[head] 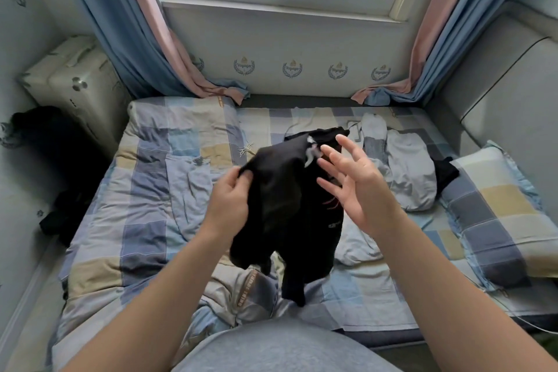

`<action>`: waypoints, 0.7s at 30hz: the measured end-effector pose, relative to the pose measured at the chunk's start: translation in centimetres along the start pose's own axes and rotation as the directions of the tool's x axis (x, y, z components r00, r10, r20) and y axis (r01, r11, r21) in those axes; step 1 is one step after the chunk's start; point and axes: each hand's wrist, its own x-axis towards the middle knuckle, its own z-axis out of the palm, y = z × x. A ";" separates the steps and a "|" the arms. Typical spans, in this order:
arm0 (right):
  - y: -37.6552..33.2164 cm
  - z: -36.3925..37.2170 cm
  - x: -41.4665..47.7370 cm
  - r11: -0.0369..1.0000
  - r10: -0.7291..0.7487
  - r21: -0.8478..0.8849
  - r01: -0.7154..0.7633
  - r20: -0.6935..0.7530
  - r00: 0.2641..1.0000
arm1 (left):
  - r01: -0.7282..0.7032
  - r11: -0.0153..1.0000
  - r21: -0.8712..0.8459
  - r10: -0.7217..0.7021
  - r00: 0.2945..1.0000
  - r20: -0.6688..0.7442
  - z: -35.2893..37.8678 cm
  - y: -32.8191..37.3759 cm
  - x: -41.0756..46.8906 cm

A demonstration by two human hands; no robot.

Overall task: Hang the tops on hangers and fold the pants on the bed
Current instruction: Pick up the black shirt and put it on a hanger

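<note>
At the left edge of the bed point(145, 190) a dark heap of clothes point(60, 214) lies half off the mattress, probably waiting for its turn. My left hand point(229, 202) pinches one upper corner of the black garment point(283, 205) and holds it up over the middle of the bed, so the cloth hangs free and I can find its shape. I cannot tell whether it is a top or pants. My right hand point(353, 190) is released, with fingers spread just beside the white label point(311, 151), I think to catch the other corner. Near the right edge pale clothes point(407, 172) lie flat, beside the pillow point(495, 220).
</note>
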 end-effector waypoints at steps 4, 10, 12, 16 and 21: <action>2.3 -0.4 -0.5 0.925 0.041 -0.380 0.014 0.137 0.990 | 0.157 0.969 -0.189 -0.156 0.988 0.024 -0.3 1.9 0.4; 8.5 2.4 -0.4 0.903 0.130 -0.424 -0.073 0.106 0.986 | 0.255 0.925 -0.282 -0.203 0.958 0.202 -0.2 3.8 0.0; 8.5 2.5 0.4 0.938 0.108 -0.329 -0.106 -0.011 0.994 | 0.278 0.920 -0.277 -0.220 0.950 0.221 -0.8 4.1 0.1; 6.6 0.5 1.4 0.953 0.016 -0.299 -0.041 -0.086 0.996 | 0.238 0.962 -0.135 -0.235 0.971 0.035 -3.7 3.9 1.5; 2.9 -0.2 0.8 0.911 -0.109 -0.401 0.094 -0.016 0.994 | 0.246 0.969 -0.024 -0.246 0.952 -0.182 -5.9 1.5 2.9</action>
